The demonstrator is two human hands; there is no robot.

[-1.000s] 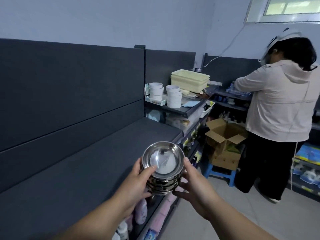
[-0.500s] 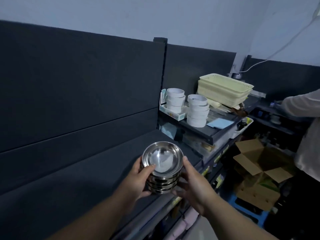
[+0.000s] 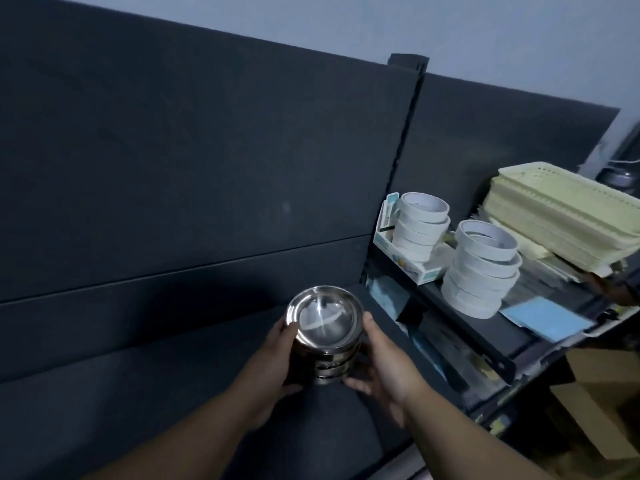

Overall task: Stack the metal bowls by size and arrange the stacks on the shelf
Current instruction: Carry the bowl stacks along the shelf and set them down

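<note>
Bowls of shiny metal, nested in one short stack, sit just below the middle of the frame, and we see both hands clamped on them. Our left hand grips the stack's left side, its thumb lying against the top rim. Our right hand holds the right side, thumb up along the wall and fingers curled beneath the base. The stack is over the dark shelf that fills the lower left of the frame. We cannot tell whether its bottom touches that surface. A dark back panel rises behind it across the upper left. At middle right, a higher ledge carries two piles of white tape rolls. The left pile stands in a small open carton, the right pile just beside it. Cream baskets are stacked at the right edge, with a blue sheet lying below them. A cardboard box shows in the lower right corner.
</note>
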